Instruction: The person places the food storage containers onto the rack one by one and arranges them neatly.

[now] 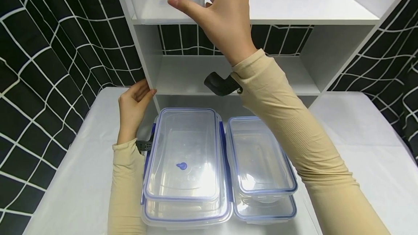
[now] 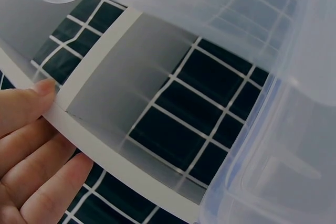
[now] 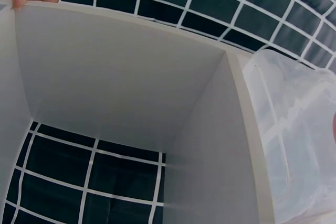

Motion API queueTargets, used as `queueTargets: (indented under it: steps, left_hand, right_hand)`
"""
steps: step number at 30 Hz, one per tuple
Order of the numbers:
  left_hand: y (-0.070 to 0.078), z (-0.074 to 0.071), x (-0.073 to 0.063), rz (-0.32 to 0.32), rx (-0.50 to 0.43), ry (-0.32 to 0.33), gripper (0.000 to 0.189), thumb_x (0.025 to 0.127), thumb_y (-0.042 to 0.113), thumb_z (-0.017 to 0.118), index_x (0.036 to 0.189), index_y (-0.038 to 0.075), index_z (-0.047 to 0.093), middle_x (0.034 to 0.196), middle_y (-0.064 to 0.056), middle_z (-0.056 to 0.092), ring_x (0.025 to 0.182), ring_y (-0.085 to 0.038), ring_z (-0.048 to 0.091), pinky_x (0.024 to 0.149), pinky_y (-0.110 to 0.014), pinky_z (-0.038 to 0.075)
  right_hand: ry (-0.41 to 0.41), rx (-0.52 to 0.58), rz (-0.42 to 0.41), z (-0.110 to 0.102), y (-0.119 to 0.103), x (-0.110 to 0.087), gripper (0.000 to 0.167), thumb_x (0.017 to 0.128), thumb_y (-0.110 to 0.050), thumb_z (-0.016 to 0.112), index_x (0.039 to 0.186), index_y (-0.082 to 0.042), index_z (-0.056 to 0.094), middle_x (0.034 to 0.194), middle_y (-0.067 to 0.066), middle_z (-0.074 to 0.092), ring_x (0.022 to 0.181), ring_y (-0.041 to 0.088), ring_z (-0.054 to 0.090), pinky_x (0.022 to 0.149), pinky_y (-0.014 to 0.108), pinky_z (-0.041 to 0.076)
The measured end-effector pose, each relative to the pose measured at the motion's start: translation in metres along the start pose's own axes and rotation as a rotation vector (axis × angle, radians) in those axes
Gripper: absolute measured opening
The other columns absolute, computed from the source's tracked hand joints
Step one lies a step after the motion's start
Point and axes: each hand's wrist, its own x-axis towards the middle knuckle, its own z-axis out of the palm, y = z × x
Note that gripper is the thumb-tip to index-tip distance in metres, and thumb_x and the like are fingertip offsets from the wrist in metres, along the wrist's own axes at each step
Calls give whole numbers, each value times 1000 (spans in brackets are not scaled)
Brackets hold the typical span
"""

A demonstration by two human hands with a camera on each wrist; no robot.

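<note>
My right hand (image 1: 225, 13) holds a clear plastic food container (image 1: 163, 4) at its right side, thumb across the front wall and fingers bent by the corner. That container stands at the left end of the white shelf unit's (image 1: 310, 4) upper board. In the right wrist view the same container (image 3: 289, 135) shows beside the board's edge, with only a sliver of the hand in frame. Lower down, my left hand (image 1: 134, 108) grips the front edge of the unit's left side panel. The left wrist view shows its thumb (image 2: 44, 86) on that edge and the fingers along the outer side.
In front of the unit, large lidded containers (image 1: 183, 155) with blue seals are stacked on the white-covered table (image 1: 78, 177). Smaller lidded containers (image 1: 261, 155) form a stack to their right. Black cloth with a white grid (image 1: 39, 82) hangs around the table.
</note>
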Motion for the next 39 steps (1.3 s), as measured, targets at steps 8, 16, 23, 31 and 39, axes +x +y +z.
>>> queueTargets:
  steps: [8, 16, 23, 31, 39]
  left_hand:
    - [1, 0, 0, -9, 6, 4, 34, 87, 0, 66, 118, -11, 59, 116, -22, 62, 109, -29, 60, 89, -24, 52]
    - [1, 2, 1, -3, -5, -4, 34, 87, -1, 66, 118, -11, 59, 117, -23, 62, 110, -29, 60, 89, -24, 52]
    - [1, 3, 0, -9, 1, -1, 34, 87, -3, 65, 118, -13, 58, 116, -26, 61, 109, -31, 60, 88, -24, 52]
    - [2, 5, 0, -9, -1, -8, 35, 87, -1, 66, 119, -12, 58, 116, -24, 61, 109, -30, 60, 88, -24, 52]
    - [2, 5, 1, -5, 1, -9, 35, 87, 0, 66, 118, -12, 59, 116, -24, 62, 109, -29, 60, 89, -25, 52]
  right_hand:
    - [-14, 75, 8, 3, 1, 7, 72, 76, -37, 80, 135, -9, 50, 138, -2, 50, 124, 0, 42, 99, 11, 37]
    - [-93, 88, 9, -7, 6, 5, 70, 80, -32, 77, 139, -11, 46, 141, -3, 46, 126, 0, 40, 101, 19, 40]
    - [-109, 74, 53, -12, 9, 2, 73, 80, -34, 77, 141, -10, 43, 143, -2, 44, 126, 2, 40, 101, 18, 39]
    - [-93, 75, 62, -18, 9, -3, 69, 80, -33, 76, 139, -13, 46, 142, -3, 45, 125, 2, 43, 99, 17, 41]
    - [-60, 124, 18, -32, 17, -15, 69, 82, -25, 76, 141, -10, 43, 145, 0, 41, 128, 3, 40, 102, 17, 38]
